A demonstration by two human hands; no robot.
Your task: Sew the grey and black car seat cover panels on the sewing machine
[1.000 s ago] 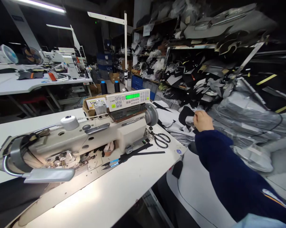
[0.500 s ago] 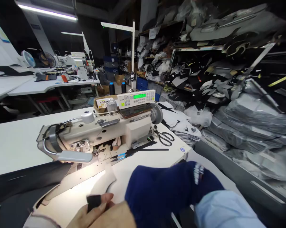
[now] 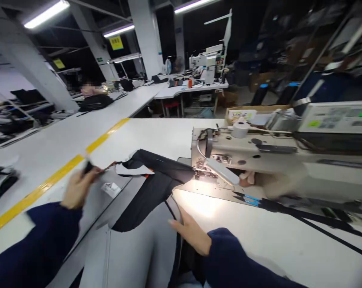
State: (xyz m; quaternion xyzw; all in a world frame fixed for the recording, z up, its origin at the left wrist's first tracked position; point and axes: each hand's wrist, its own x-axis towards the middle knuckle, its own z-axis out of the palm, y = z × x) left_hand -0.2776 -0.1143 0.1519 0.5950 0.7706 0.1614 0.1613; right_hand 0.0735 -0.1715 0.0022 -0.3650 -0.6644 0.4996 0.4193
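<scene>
A sewn piece of grey and black fabric (image 3: 133,248) drapes over the near side of the sewing table, its far black strip reaching the sewing machine's needle area. My left hand (image 3: 77,186) pinches the far left edge of this fabric, with something small and black at the fingertips, blurred. Along the curved dark-bound edge on the right, my right hand (image 3: 194,234) grips the fabric with the thumb apart on top; its other fingers are partly hidden. A white label (image 3: 111,189) shows on the grey part. The sewing machine (image 3: 247,156) has its lamp lit above the bed.
Blue-handled snips (image 3: 251,200) and black strips (image 3: 307,214) lie right of the needle area. A cardboard box (image 3: 259,110) stands behind the machine. Yellow tape (image 3: 57,174) crosses the table on the left, near a dark bundle (image 3: 2,180). Another workstation is beyond.
The view has swung left. Both hands are now on the grey and black fabric, which has come into the middle; earlier one hand was low by the machine bed, holding or wearing something black.
</scene>
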